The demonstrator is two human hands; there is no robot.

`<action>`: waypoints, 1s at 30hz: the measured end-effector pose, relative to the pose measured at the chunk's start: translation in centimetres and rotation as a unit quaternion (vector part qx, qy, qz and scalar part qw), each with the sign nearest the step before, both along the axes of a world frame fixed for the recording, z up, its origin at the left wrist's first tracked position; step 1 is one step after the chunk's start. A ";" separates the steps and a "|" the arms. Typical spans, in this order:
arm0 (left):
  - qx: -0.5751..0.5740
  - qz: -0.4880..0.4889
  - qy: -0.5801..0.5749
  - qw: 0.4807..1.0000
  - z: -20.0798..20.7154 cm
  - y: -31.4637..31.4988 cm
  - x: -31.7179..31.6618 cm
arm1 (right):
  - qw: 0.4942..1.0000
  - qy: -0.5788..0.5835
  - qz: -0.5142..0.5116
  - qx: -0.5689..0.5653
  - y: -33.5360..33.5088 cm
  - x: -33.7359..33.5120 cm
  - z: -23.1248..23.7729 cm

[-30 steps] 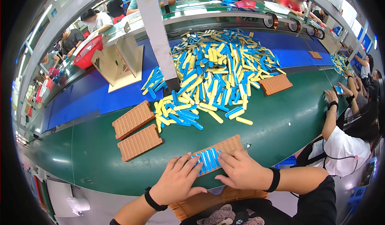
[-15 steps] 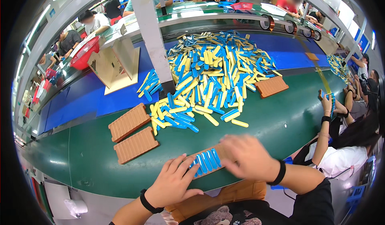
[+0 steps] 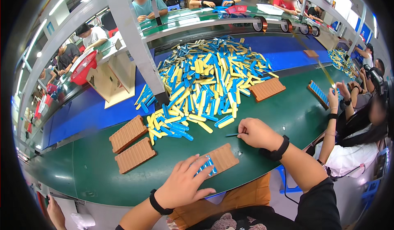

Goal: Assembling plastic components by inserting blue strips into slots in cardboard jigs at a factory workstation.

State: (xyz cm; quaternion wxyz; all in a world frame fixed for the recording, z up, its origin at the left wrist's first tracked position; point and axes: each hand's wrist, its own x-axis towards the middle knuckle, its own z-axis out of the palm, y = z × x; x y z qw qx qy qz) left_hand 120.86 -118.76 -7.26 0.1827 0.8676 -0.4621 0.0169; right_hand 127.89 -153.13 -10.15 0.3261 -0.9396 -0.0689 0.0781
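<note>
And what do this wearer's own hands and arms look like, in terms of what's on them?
Both the left hand and the right hand are ungloved. A plain-looking black band circles the left wrist, and another dark wristband the right. A black sleeve covers the upper right arm. No cables show on either arm.

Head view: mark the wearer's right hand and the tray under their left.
Right hand point(image 3: 260, 134), head view: back of the hand.
Tray point(image 3: 223, 158), head view: bare ridged surface toward its right end.
</note>
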 end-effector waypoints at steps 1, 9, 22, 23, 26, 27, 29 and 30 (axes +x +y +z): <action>-0.004 0.008 -0.002 1.000 0.0 -0.2 0.1 | 0.999 0.023 -0.004 0.033 0.0 -0.3 0.2; 0.038 0.126 0.035 0.991 -1.0 -1.5 -0.3 | 0.960 -0.216 0.166 0.065 3.4 -5.8 0.4; 0.011 0.068 0.096 0.993 -1.9 0.6 1.7 | 0.801 -0.409 0.409 -0.157 5.7 -2.9 -1.0; 0.011 0.068 0.097 0.993 -1.8 0.6 1.7 | 0.797 -0.388 0.429 -0.173 5.7 -2.9 -0.9; 0.010 0.070 0.107 0.992 -1.5 0.7 1.8 | 0.787 -0.387 0.443 -0.185 5.6 -3.3 -0.6; 0.007 0.069 0.108 0.992 -1.6 0.8 1.8 | 0.788 -0.385 0.444 -0.186 5.7 -3.6 -0.4; 0.004 0.067 0.110 0.992 -1.6 0.8 1.9 | 0.801 -0.359 0.440 -0.191 5.6 -4.0 -0.1; 0.009 0.068 0.107 0.992 -1.5 0.7 1.9 | 0.801 -0.358 0.439 -0.192 5.6 -3.9 -0.3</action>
